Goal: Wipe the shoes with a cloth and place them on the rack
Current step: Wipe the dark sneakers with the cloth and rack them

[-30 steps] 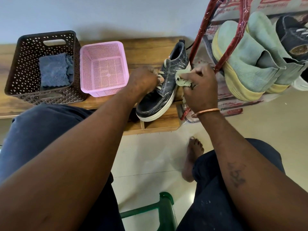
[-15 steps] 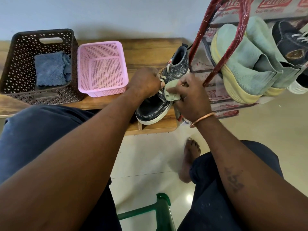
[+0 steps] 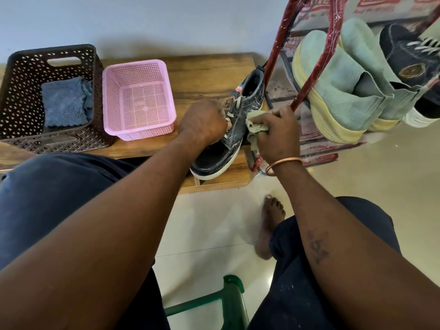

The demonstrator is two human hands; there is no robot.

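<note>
From the head view, we see our left grip curled round the dark shoe at its laces; the shoe rests on the desk between both grips. Our right grip clutches the pale cloth against its side, with the rack just to its right.

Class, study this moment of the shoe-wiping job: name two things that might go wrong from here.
1. The dark shoe sits with its toe near the front edge of the bench; if the left hand loosens, wiping pressure may push it off.
2. The right hand, gripping the cloth, works right beside the rack's red bar; a bump might shake the tilted green shoes.
</note>
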